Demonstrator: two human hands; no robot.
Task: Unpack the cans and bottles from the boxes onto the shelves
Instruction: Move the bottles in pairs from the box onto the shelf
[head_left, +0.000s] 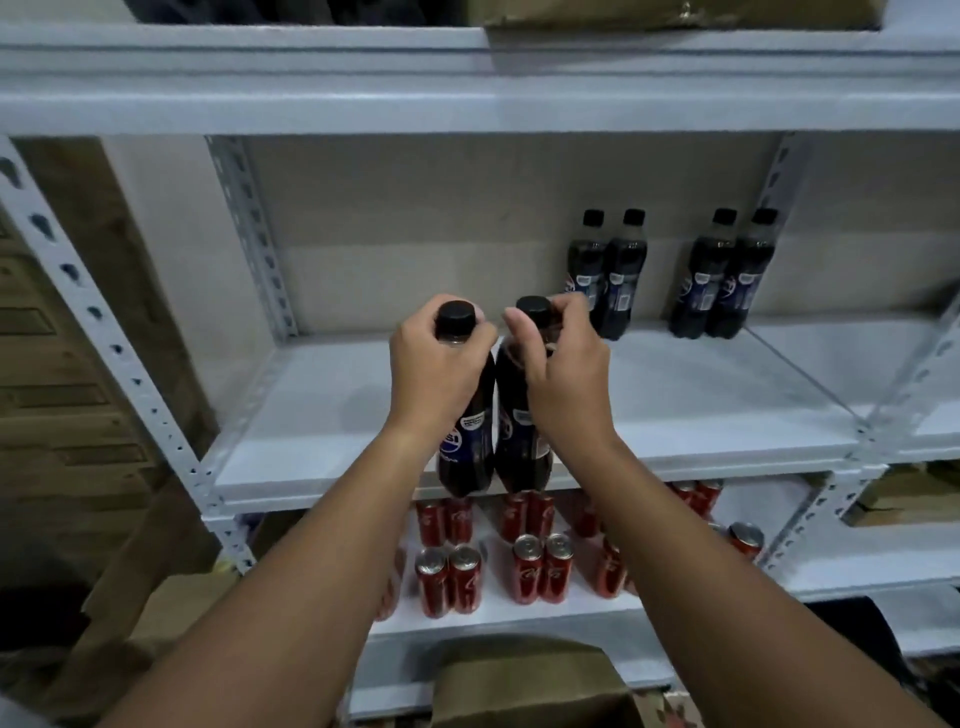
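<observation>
A pale grey metal shelving unit (519, 98) with perforated corner posts fills the view. Its middle shelf board (332, 415) is bare along the left edge and front left corner. On the lower shelf board (493, 613) beneath it, slim red drink cans with silver tops (449, 579) stand upright in pairs in two rows, front and back, from about the middle toward the right edge. A brown cardboard box (524, 680) sits below, at the bottom of the view, and another brown carton (675, 13) rests on the top shelf near its right end.

At the back right of the middle shelf, four dark plastic cola bottles with black caps (675, 275) stand upright in two touching pairs, the pairs set a little apart.

At the front edge of that shelf, near its middle, two more dark cola bottles stand side by side and touching. The left hand (436, 374) is curled tight around the neck of the left dark bottle with the blue label (467, 447), just below the cap. The right hand (563, 374) pinches the cap and neck of the right dark bottle (519, 441), thumb and fingers closed on it. Whether the bases rest on the board or hang just in front of its edge is hard to tell.
</observation>
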